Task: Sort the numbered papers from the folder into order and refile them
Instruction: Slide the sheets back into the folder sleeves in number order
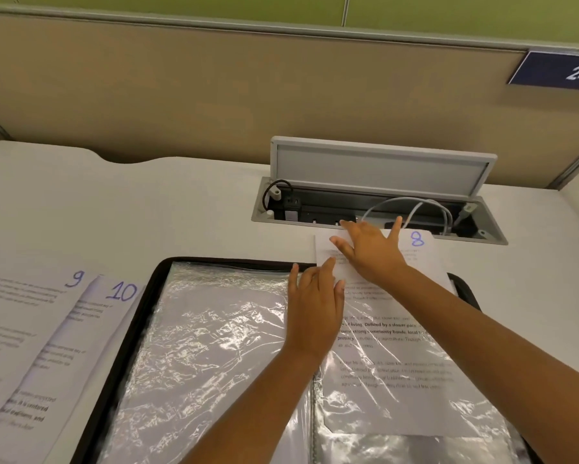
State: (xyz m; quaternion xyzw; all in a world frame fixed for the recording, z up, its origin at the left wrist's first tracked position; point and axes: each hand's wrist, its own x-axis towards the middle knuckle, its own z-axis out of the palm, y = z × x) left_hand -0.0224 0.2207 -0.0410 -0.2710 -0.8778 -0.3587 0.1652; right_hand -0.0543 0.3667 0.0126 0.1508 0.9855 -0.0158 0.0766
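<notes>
Two hands are on the job here, and both are working the same sheet. Our right hand [371,251] has its fingers [340,244] spread apart and flat, pressing down on the top end of the paper marked 8 [417,238]. Our left hand [314,306] lies just beside it, fingers straight and close together, fingertips touching the top edge of the plastic sleeve [415,406] where that sheet goes in.

So paper 8 is partway inside the right-hand sleeve: the lower part with the printed text sits under the crinkly plastic, while the top with the number sticks out past the folder's edge, nearly reaching the cable box. We can't tell how far down it has gone.

The folder [147,296] is a black-edged one lying open on the bench [147,202]. Its left-hand sleeve [197,346] has a white sheet in it too, but glare hides any number on it.

Off to the left on the bench we've got two loose sheets, the paper marked 9 [74,278] and the paper marked 10 [123,291], overlapping, with 10 tucked partly under the folder's edge.

Behind the folder there's a recessed cable box [375,209] with its lid [378,165] flipped up, holding plugs and a grey cable [425,204]. A divider panel [247,88] stands behind, with a blue sign [555,70] reading 248.
</notes>
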